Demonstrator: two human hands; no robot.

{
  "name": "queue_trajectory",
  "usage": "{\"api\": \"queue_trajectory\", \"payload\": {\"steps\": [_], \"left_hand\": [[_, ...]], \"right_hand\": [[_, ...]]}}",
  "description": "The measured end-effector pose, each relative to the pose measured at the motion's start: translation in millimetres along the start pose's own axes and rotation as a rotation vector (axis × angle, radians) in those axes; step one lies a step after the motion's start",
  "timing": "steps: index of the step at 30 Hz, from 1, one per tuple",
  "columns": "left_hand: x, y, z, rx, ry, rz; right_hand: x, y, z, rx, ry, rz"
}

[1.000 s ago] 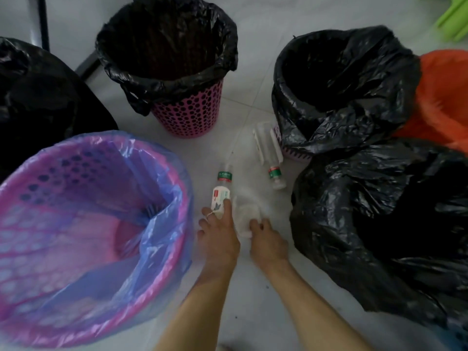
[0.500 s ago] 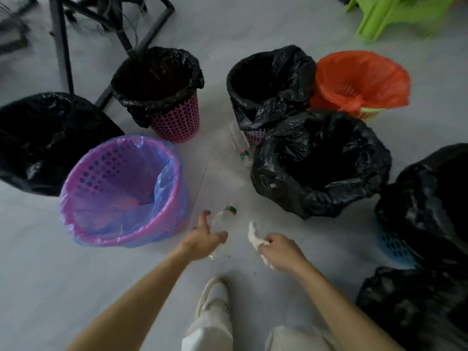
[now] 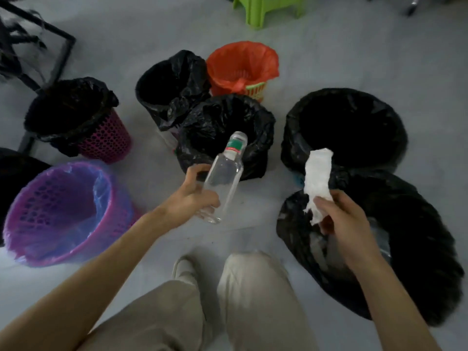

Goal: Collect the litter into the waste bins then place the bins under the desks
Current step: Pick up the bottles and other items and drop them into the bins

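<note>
Litter collecting: 2 pieces lifted, neither dropped yet.
The clear bottle (image 3: 224, 178) sits in the left hand (image 3: 188, 197) grip near the middle black bin (image 3: 263, 127). The right hand (image 3: 342, 219) pinches a tissue (image 3: 317, 178) over the near black bin (image 3: 405, 211). Next, likely release each above a bin mouth.

The green-and-red label (image 3: 234, 146) round the neck of the clear bottle (image 3: 222, 178) is too blurred to read.
</note>
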State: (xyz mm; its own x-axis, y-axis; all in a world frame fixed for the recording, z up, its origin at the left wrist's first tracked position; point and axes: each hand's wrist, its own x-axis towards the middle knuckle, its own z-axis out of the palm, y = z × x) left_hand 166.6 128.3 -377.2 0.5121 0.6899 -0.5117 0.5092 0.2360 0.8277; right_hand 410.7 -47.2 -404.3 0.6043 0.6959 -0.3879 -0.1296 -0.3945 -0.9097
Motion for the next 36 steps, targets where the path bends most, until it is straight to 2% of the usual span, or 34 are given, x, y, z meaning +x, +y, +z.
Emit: {"api": "queue_trajectory", "payload": {"steps": [4,8,12,14,19,23,26,30,36], "left_hand": [[5,40,56,0.353,-0.167,0.156],[-2,70,115,0.681,-0.232,0.263],[-6,82,170,0.88,-0.284,0.371],[-2,74,194,0.965,-0.24,0.379],[17,45,224,1.027,-0.213,0.269],[32,38,199,0.985,-0.19,0.271],[39,34,167,0.976,-0.142,0.29],[53,16,100,0.957,-0.064,0.193],[70,-25,-18,0.864,0.169,-0.029]], "right_hand": [[-10,17,-53,-0.072,0.177,0.006],[-13,38,-86,-0.201,0.287,0.033],[-16,49,-102,-0.305,0.356,0.016],[-15,52,-105,-0.38,0.364,0.012],[-5,60,-101,-0.614,0.329,0.059],[-3,55,-86,-0.715,0.352,0.074],[3,47,-70,-0.736,0.297,-0.025],[18,27,-23,-0.765,0.151,-0.254],[42,-9,77,-0.84,-0.163,-0.517]]}}
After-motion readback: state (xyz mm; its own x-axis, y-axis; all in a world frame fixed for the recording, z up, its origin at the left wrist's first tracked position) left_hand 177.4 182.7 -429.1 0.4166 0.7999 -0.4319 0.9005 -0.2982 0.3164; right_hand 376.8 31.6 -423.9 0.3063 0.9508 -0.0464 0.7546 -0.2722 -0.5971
